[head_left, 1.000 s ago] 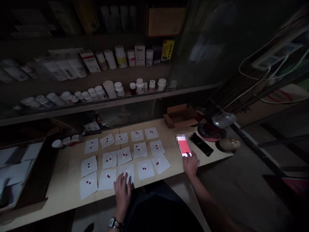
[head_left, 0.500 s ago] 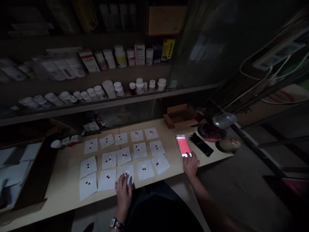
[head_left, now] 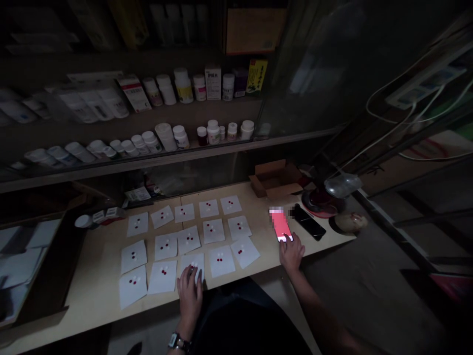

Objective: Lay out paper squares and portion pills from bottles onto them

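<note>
My left hand (head_left: 189,292), with a watch (head_left: 177,341) on its wrist, rests at the table's front edge. Its fingers are spread over a white paper square (head_left: 189,259) and partly hide the pills there. Several more paper squares lie in rows, each bearing small red and white pills (head_left: 219,257). My right hand (head_left: 292,252) touches the lower end of a smartphone (head_left: 282,224) with a lit pink-red screen. That phone lies flat on the table, and the hand's fingers are stretched out rather than wrapped round it. Beside it lies a dark phone (head_left: 309,223).
An open cardboard box (head_left: 277,185) stands at the back right of the table (head_left: 94,276). Near it are a dark red object with a clear plastic cover (head_left: 343,185) and a pale rounded item (head_left: 349,222). Shelves above hold medicine bottles (head_left: 213,132). A drawer-like tray (head_left: 48,296) of papers sits left.
The view has shifted very slightly. On the phone's lower end, the right fingers have moved a little; the left hand stays over the same paper.
</note>
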A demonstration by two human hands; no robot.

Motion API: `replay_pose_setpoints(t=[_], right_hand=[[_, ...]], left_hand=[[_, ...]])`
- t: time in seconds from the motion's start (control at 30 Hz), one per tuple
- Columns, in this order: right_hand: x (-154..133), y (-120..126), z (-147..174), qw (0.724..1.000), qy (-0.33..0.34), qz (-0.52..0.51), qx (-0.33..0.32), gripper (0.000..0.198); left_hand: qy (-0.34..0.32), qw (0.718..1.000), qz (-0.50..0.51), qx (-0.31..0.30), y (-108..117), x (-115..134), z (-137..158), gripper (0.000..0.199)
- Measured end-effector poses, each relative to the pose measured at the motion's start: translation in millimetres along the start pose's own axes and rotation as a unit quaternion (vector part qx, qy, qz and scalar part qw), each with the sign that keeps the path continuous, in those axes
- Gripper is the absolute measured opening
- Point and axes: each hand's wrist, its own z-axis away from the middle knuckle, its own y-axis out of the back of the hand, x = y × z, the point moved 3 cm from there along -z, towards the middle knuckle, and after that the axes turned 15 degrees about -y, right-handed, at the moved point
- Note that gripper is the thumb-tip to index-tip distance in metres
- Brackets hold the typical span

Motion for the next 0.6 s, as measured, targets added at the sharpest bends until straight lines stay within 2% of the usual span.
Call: replay_pose_setpoints(t=[0.6], right_hand=[[-1.8, 1.8, 0.5, 1.0, -0.006, 0.005, -0.008, 0.042]], left_hand=[[0.001, 1.0, -0.003, -0.009, 1.4, 2.4, -2.6, 0.031]])
